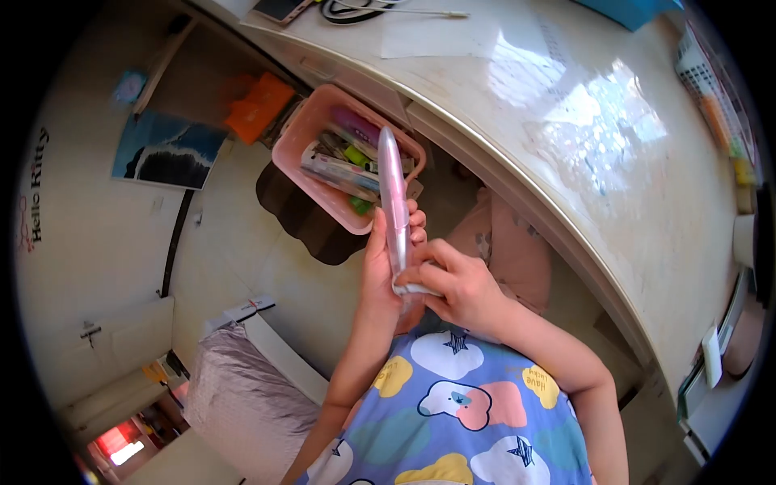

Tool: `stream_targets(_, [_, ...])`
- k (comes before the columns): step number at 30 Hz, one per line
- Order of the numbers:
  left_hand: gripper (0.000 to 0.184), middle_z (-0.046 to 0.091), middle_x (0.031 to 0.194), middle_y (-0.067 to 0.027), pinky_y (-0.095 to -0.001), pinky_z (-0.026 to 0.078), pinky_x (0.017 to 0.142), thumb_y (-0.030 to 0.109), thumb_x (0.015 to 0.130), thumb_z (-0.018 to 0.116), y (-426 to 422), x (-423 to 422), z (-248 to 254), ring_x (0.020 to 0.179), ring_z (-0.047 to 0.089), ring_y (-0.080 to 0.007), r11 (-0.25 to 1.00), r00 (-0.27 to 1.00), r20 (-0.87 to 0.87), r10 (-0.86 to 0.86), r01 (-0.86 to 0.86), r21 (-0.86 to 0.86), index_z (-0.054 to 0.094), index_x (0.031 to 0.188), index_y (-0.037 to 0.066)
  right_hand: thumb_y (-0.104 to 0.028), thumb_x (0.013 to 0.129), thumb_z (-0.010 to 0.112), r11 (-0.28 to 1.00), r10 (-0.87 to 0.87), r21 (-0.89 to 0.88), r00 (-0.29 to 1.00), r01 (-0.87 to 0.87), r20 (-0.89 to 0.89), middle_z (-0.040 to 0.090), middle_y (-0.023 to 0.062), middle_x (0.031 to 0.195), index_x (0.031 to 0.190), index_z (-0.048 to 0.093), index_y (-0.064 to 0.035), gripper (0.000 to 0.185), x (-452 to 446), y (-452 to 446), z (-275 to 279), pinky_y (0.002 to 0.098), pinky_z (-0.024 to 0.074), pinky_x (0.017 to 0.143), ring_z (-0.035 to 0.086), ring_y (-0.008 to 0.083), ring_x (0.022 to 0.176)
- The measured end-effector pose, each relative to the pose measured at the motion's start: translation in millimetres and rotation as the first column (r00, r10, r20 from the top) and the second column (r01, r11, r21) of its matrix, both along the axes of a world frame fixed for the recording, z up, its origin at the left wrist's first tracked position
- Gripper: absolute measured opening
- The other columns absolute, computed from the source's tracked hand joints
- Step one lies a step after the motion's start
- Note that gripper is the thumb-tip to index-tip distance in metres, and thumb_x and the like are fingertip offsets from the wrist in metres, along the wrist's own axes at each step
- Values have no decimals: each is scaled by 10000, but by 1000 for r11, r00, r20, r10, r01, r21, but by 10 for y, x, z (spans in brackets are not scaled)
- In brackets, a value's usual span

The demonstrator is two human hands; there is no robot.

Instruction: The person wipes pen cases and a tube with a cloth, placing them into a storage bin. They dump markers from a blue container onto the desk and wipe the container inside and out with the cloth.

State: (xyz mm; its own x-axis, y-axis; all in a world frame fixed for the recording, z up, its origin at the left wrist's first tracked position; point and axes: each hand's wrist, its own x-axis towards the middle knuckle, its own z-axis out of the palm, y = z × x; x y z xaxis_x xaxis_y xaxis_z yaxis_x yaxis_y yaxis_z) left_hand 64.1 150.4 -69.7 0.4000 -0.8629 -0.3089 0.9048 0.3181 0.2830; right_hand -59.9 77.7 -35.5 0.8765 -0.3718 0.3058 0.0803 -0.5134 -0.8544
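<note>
A long, slim pink and silver object [393, 178] stands nearly upright in front of my body, its rounded tip pointing away from me. My left hand [380, 259] is wrapped round its lower half, the thumb on the near side and the fingertips showing on the right. With bent fingers, my right hand [457, 283] pinches a small white piece [412, 288] against the object's lower end. Whether this piece is cloth, paper or part of the object is unclear. Behind the object's upper part is a pink basket [295, 149] holding pens, packets and a purple item [356, 127].
A glossy desk [501, 121] curves along the right, with a cable [420, 12] at its far edge and a white mesh basket [697, 69] at the right. The pink basket rests on a dark brown stool [279, 202]. An orange item [260, 107] lies beyond it.
</note>
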Motion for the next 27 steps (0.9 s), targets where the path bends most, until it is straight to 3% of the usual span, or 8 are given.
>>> stream_targets(6, [378, 587, 1025, -70, -267, 528, 736, 214, 976, 549, 244, 181, -572, 912, 575, -153, 934, 992, 26, 122, -123, 334, 498, 1290, 12, -79, 742, 726, 999, 20, 49, 958, -6, -287, 583, 97, 978, 977, 657, -107, 247, 34, -286, -104, 400, 525, 718, 632, 322, 833])
stream_targets(13, [536, 553, 1188, -80, -281, 488, 827, 0, 909, 529, 69, 735, -805, 996, 561, -141, 820, 844, 532, 72, -354, 450, 380, 1420, 61, -76, 757, 741, 982, -27, 166, 936, 90, -352, 610, 154, 957, 1025, 638, -38, 290, 466, -429, -490, 387, 499, 784, 632, 339, 890])
stream_targets(16, [645, 476, 1332, -132, -289, 455, 882, -19, 895, 537, -99, 1087, -1264, 1103, 541, -217, 718, 742, 669, -48, -440, 539, 260, 1475, 31, -75, 756, 748, 985, -9, 159, 938, 68, -346, 622, 161, 958, 1039, 634, -27, 309, 584, -407, -705, 378, 496, 792, 634, 334, 899])
stream_targets(17, [692, 433, 1383, -173, -309, 419, 950, -38, 873, 539, -161, 1174, -1528, 1224, 475, -270, 642, 596, 798, -94, -576, 506, 218, 1484, 7, -76, 754, 751, 986, 2, 159, 935, 58, -354, 625, 162, 958, 1043, 634, -26, 316, 600, -392, -746, 376, 496, 792, 634, 334, 899])
stream_targets(21, [674, 416, 1403, -166, -320, 352, 1049, -52, 847, 548, -340, 1220, -1614, 1283, 433, -284, 546, 585, 807, -86, -650, 529, 261, 1456, -24, -71, 750, 752, 984, 4, 165, 929, 61, -370, 629, 156, 966, 1058, 642, -37, 329, 607, -390, -823, 376, 501, 791, 634, 330, 908])
stream_targets(24, [712, 393, 1398, -234, -379, 284, 1106, -61, 789, 554, -346, 1069, -1629, 1341, 340, -377, 463, 222, 908, -355, -802, 377, 279, 1445, -21, -57, 753, 741, 981, -40, 163, 932, 105, -359, 616, 152, 1028, 1083, 634, -40, 347, 637, -421, -887, 378, 494, 819, 623, 332, 948])
stream_targets(25, [572, 447, 1357, -207, -420, 265, 1123, -57, 762, 550, -368, 1002, -1533, 1361, 285, -399, 524, 199, 943, -266, -792, 314, 471, 1327, -13, -55, 755, 738, 982, -48, 155, 934, 109, -355, 608, 153, 1062, 1096, 628, -40, 359, 665, -435, -901, 378, 491, 835, 617, 333, 976])
stream_targets(27, [449, 485, 1335, -175, -472, 262, 1113, -26, 764, 566, -310, 992, -1585, 1366, 288, -374, 617, -9, 855, -518, -696, 367, 578, 1211, 9, -51, 760, 729, 990, -45, 111, 943, 86, -329, 582, 156, 1146, 1135, 609, -44, 393, 729, -454, -942, 381, 480, 870, 594, 338, 1041])
